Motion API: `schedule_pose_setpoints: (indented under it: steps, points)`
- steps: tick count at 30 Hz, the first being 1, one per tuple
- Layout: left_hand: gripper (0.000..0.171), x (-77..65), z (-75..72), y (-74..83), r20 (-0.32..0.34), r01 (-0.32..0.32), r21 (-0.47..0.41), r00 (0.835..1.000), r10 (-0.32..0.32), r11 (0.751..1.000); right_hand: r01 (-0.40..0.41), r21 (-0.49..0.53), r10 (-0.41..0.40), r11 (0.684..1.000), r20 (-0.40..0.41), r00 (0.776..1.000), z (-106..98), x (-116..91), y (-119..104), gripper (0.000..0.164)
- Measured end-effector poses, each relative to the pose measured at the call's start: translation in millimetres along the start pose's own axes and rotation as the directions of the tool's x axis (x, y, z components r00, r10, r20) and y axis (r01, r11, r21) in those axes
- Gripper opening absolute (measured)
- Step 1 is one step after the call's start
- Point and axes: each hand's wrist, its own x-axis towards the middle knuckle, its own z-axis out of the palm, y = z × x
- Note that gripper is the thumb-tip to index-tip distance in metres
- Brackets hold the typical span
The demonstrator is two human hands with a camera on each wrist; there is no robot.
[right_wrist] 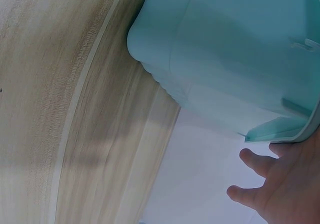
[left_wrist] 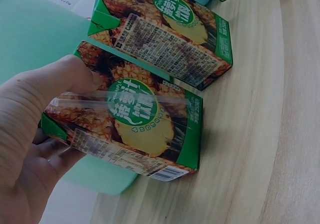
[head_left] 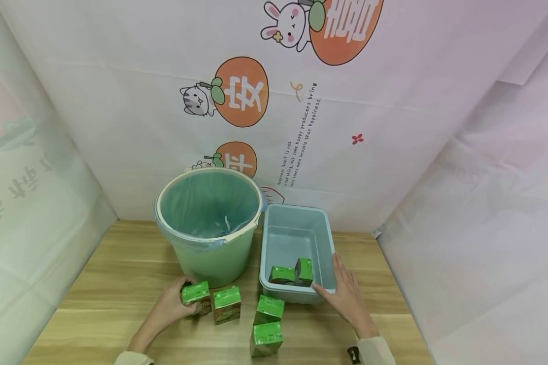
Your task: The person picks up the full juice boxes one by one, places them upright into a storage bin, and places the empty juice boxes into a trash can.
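My left hand (head_left: 170,305) grips a small pineapple juice carton (head_left: 197,294) in front of the green bucket (head_left: 214,263), thumb on one face and fingers behind. In the left wrist view this juice carton (left_wrist: 145,111) shows its pineapple picture and a clear straw along its front. A second juice carton (head_left: 227,305) stands just to its right. My right hand (head_left: 349,299) rests at the front right corner of the light blue basin (head_left: 297,295), its fingers stretched along the rim. Inside the basin are two juice cartons (head_left: 281,275), near its front wall.
Two more juice cartons (head_left: 267,340) stand one behind the other in front of the basin. A bag lines the bucket, whose pale handle (head_left: 243,230) hangs over the front rim. Printed cloth walls (head_left: 347,167) enclose the back and sides of the wooden table (head_left: 87,304).
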Motion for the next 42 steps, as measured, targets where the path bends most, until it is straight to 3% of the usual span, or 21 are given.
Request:
schedule_pose_setpoints:
  steps: [11,21,32,42]
  points:
    - [0.048,-1.5,-1.8,12.0,-0.014,0.044,-0.01,0.999,-0.044,0.999,0.001,-0.01,-0.001,1.0,-0.005,1.0,1,-1,1,0.107]
    - [0.046,9.3,-19.9,42.3,-0.087,-0.035,-0.066,0.996,0.03,0.997,0.011,-0.007,-0.011,1.0,-0.025,1.0,-1,-2,0,0.106]
    - [0.051,16.5,-27.2,66.6,-0.115,-0.079,-0.032,0.991,0.075,0.996,0.01,-0.002,-0.01,1.0,-0.025,1.0,2,-2,4,0.109]
    - [0.051,20.3,-31.8,79.5,-0.148,-0.174,0.011,0.974,0.174,0.985,0.008,-0.005,-0.008,1.0,-0.026,1.0,1,-1,1,0.107]
